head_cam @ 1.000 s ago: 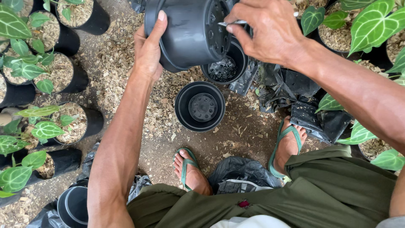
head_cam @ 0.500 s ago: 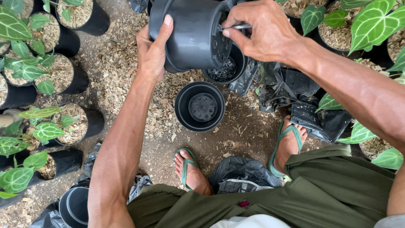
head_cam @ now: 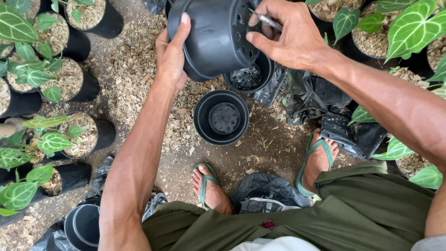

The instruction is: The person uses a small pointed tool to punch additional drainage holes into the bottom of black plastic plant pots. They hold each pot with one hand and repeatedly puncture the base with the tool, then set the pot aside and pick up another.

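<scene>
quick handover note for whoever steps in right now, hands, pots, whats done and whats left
Left hand: grips the side of the black plastic pot, held tipped on its side above the ground.
Right hand: holds a thin metal tool at the pot's perforated base.
Below: an empty black pot upright on the wood chips, a second pot with dark bits inside just behind it.
Done: holes already show in the held pot's base.
Left: cannot tell how many more are needed.

Bare arms, olive trousers [head_cam: 353,214] (loose), green flip-flops [head_cam: 316,158]
</scene>
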